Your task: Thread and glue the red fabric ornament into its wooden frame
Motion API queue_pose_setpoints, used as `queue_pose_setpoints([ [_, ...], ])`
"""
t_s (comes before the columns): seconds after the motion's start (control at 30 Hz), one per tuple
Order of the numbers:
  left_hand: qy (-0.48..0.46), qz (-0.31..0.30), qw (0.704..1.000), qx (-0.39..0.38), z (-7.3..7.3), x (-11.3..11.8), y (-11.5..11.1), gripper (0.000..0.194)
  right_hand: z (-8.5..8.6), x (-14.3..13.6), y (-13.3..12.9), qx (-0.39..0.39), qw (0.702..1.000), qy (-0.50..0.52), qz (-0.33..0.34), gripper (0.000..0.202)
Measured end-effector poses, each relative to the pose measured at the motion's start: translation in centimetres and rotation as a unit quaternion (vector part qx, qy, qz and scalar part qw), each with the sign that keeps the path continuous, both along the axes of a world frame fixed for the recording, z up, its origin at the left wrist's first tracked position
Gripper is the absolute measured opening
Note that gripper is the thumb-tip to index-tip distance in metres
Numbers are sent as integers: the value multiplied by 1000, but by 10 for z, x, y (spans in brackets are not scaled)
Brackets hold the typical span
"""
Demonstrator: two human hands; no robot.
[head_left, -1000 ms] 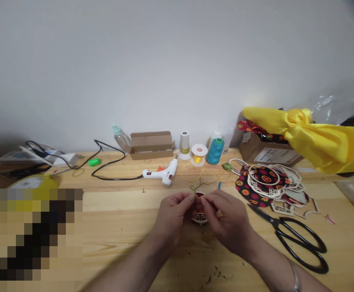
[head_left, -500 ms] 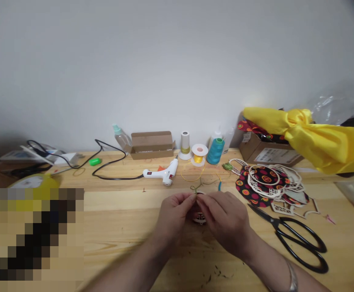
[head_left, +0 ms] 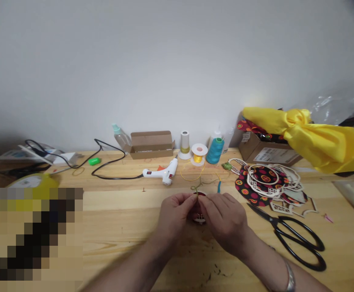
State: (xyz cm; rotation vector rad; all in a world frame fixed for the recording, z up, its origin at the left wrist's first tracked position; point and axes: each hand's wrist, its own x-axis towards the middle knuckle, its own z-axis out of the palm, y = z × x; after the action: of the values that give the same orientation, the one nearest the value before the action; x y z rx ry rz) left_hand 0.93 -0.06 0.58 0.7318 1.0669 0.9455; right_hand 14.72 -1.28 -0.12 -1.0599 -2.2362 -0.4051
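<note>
My left hand (head_left: 175,211) and my right hand (head_left: 224,217) meet at the middle of the table, thumbs and forefingers closed on a thin olive-green cord (head_left: 196,189). The cord's loose end curls up beyond my fingertips. Beneath the hands is a small round ornament (head_left: 200,221) with a pale cut-out frame and dark red behind it, mostly covered by my fingers. Whether any finger grips the ornament itself, I cannot tell. A short blue piece (head_left: 219,186) lies just past my right hand.
Black-handled scissors (head_left: 298,239) lie to the right, near patterned fabric and pale cut-out frames (head_left: 264,180). Beyond my hands are a white glue gun (head_left: 165,172), a yellow cord spool (head_left: 199,155) and a blue thread cone (head_left: 215,151). A cardboard box (head_left: 151,145) stands against the wall.
Both hands stay at the same spot, still pinching the cord. My right fingers have shifted very slightly, and the view has moved a touch.
</note>
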Motion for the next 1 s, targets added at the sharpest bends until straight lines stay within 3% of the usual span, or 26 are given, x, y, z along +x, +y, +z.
queue_pose_setpoints([
  [0.23,-4,3,1000,-17,-1,-1,0,21,0,2,7,-50,993,99,-40,17],
  [0.37,1,0,1000,-12,0,-1,0,21,1,1,7,-98,985,138,-21,15],
  [0.73,22,6,1000,3,0,0,0,19,1,1,5,-62,994,86,16,16],
  [1.0,71,9,997,34,2,1,0,16,0,1,2,-68,996,49,2,18],
])
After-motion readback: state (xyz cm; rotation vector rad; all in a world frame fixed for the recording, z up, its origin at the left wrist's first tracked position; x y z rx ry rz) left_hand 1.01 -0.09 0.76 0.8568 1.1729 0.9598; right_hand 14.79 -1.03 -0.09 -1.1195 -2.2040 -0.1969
